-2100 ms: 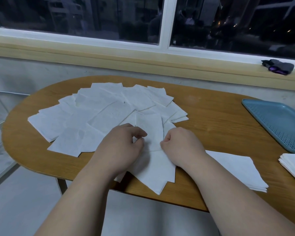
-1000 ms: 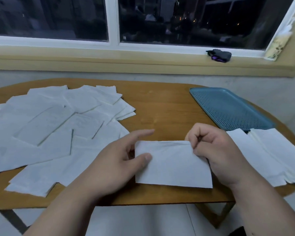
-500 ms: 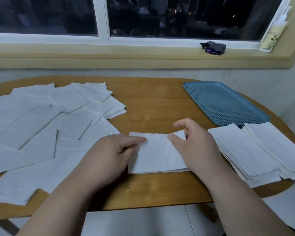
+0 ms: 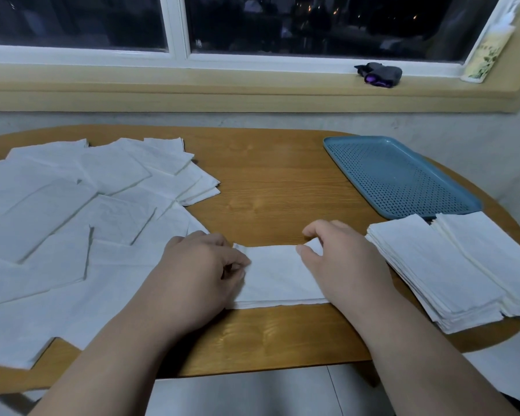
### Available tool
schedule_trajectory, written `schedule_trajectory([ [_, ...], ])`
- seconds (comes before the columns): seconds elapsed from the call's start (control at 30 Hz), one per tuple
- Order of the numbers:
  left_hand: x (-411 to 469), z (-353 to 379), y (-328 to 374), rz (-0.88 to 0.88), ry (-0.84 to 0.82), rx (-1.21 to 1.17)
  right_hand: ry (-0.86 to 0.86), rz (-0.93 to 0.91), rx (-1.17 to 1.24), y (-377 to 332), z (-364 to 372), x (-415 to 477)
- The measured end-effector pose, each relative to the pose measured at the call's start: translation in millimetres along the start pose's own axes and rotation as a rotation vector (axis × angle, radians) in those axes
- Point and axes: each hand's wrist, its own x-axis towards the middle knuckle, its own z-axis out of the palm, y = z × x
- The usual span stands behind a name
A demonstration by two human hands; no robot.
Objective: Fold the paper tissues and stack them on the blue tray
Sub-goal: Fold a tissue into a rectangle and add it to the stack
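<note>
A folded white tissue (image 4: 278, 277) lies flat near the table's front edge, between my hands. My left hand (image 4: 200, 271) pinches its left end with curled fingers. My right hand (image 4: 341, 262) pinches its upper right corner between thumb and fingers. Several unfolded tissues (image 4: 72, 211) are spread across the left half of the table. Two stacks of folded tissues (image 4: 451, 271) sit at the right, just in front of the blue perforated tray (image 4: 400, 175), which holds nothing.
The round wooden table (image 4: 270, 187) stands under a window sill. A dark grey and purple object (image 4: 379, 74) lies on the sill at the right. The table's front edge runs just below my wrists.
The tissue, pulled from the spread pile, has been folded into a narrower rectangle and now lies flat on the table. Both hands have shifted to its ends. The view turned right.
</note>
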Motion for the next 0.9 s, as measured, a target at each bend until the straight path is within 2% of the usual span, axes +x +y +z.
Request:
schedule_trajectory([
  [0.17, -1.4, -1.5, -0.5, -0.009, 0.044, 0.027, 0.062, -0.028, -0.028, -2.3, -2.8, -2.4],
  [0.3, -7.7, -10.9, -4.5, -0.032, 0.047, 0.028, 0.115, -0.150, 0.021, -15.8, -3.0, -10.3],
  [0.6, -45.9, -49.6, -45.4, -0.231, 0.087, -0.021, -0.080, -0.641, 0.162, -89.4, 29.9, -43.8],
  [0.77, -68.3, -75.5, -64.0, -0.289, 0.113, -0.048, -0.190, -0.761, 0.181, -115.7, 41.2, -59.5],
  [0.9, -82.8, -88.3, -73.4, -0.336, 0.128, -0.049, -0.197, -0.783, 0.159, -127.8, 48.2, -66.6],
])
